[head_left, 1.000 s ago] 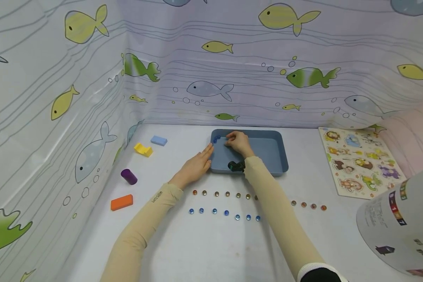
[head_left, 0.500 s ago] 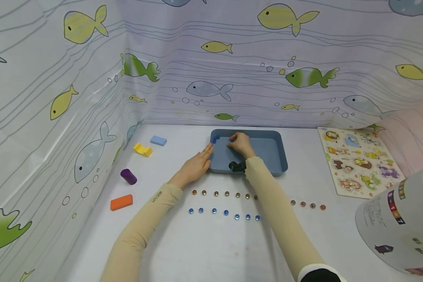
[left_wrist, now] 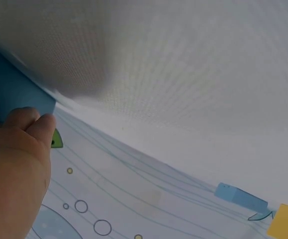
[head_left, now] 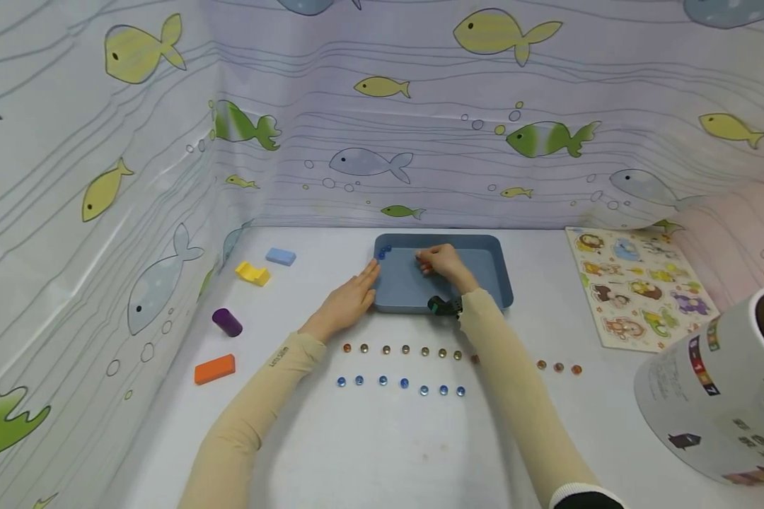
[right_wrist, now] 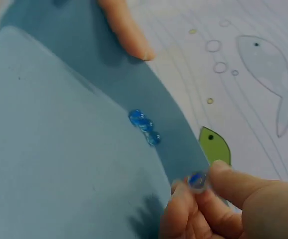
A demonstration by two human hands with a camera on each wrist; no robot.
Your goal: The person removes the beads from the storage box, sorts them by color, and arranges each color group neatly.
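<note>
My right hand (head_left: 444, 261) is over the blue-grey tray (head_left: 404, 288), pinching a clear glass marble with blue inside (right_wrist: 197, 180) between thumb and fingers. Three blue marbles (right_wrist: 145, 124) touch one another in a short line by the tray's wall, in its far left corner in the head view. My left hand (head_left: 344, 304) lies with straight fingers at the tray's left side, fingertips at the rim. The left wrist view catches only part of this hand (left_wrist: 14, 169) beside the tray wall.
In front of the tray run a row of amber marbles (head_left: 386, 349) and a row of blue marbles (head_left: 383, 380). Blue (head_left: 281, 256), yellow (head_left: 252, 273), purple (head_left: 227, 322) and orange blocks (head_left: 214, 369) lie left. An animal puzzle board (head_left: 639, 290) and white bucket (head_left: 681, 396) stand right.
My right hand has moved right inside the tray, away from the three marbles in the corner. The left hand stays at the rim, and the head view has shifted slightly.
</note>
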